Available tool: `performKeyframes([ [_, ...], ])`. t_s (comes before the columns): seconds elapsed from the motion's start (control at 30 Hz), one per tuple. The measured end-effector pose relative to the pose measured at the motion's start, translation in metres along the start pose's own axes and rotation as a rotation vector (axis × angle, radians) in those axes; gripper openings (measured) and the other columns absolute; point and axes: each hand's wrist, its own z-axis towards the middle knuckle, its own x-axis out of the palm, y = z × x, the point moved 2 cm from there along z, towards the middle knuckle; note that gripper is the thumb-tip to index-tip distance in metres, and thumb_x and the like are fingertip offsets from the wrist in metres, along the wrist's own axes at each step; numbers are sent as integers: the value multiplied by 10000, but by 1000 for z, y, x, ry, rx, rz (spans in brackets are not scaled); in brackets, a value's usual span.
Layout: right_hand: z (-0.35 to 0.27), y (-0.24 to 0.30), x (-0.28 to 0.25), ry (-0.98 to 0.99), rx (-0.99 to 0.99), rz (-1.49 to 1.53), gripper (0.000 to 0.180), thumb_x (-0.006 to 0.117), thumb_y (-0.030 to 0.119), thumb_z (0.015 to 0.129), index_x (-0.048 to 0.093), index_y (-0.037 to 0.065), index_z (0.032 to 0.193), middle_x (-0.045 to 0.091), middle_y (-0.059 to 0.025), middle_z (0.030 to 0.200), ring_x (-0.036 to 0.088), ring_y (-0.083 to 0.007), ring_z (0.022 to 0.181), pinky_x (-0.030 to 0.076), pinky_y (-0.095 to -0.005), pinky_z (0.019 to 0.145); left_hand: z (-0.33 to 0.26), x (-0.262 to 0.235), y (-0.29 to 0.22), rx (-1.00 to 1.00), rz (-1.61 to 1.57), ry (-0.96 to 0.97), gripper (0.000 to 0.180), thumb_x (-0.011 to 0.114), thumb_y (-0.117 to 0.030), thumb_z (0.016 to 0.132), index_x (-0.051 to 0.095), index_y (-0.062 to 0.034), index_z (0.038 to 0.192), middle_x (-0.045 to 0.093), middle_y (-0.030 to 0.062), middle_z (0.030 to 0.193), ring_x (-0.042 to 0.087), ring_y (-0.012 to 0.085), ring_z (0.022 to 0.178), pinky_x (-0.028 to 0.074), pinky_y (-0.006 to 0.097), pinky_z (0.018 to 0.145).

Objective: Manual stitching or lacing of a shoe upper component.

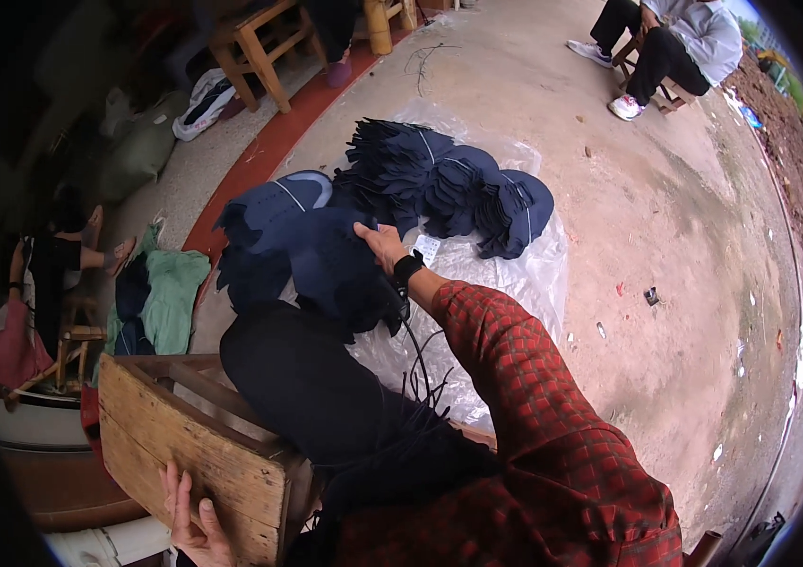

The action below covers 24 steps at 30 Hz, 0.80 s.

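Red checked sleeve [524,378] is filling the lower right, closest to us, and our leg in black cloth [326,387] is stretching out beside it. With our right hand [384,248] we are gripping the edge of a dark navy stack [335,260], just beyond the knee; the thumb is showing on top, and part of the fingers is hiding from us. A black wristband [407,268] is circling that wrist. Our left hand [195,520] is resting open, fingers extended, against a worn wooden stool [189,444] at the lower left.

We are seeing the navy stack as thin, matt, flat layers, apparently cloth, with a smooth upper face and ragged, notched edges hanging toward our leg. Just behind it to the left, a similar bundle [274,213] is showing a rounded, paler-rimmed end, a white strip crossing it and a faint row of marks. Farther off, more navy bundles [458,184] are lying in a fanned, overlapping row on clear plastic sheeting [524,312], their many edges layering like feathers and pale strips crossing them. A small white label [427,249] is lying near our wrist. At the upper right, a seated person [671,52] is facing the work area.
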Motion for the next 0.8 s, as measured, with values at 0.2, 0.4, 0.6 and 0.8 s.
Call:
performKeyframes([
  [0.2,-39,-37,-3,-396,-303,-643,626,580,567,955,689,-12,1166,712,-305,1060,694,-456,999,545,-516,899,-11,-2,-39,65,257,-34,386,619,-191,1036,627,-4,1374,537,227,1506,457,432,1426,339,514,1193],
  [0.4,5,-165,-205,-592,-185,-308,314,514,267,962,733,51,1025,666,-140,737,671,-318,677,539,-422,631,0,14,-54,176,224,-62,367,609,-195,1049,640,17,1347,550,247,1482,494,426,1392,371,516,1175],
  [0.6,-31,-201,-214,-565,198,363,336,525,324,966,685,63,1106,658,-101,887,647,-220,656,482,-366,560,-9,1,-50,85,347,-76,338,611,-180,1047,660,15,1318,563,239,1471,517,418,1373,391,505,1163],
  [0.8,-67,-153,-292,-409,191,-13,553,473,522,989,658,51,1213,673,-116,1302,659,-281,1059,443,-479,863,1,7,-56,105,242,-11,377,609,-247,1052,657,-4,1337,565,219,1479,514,403,1381,383,495,1167],
])
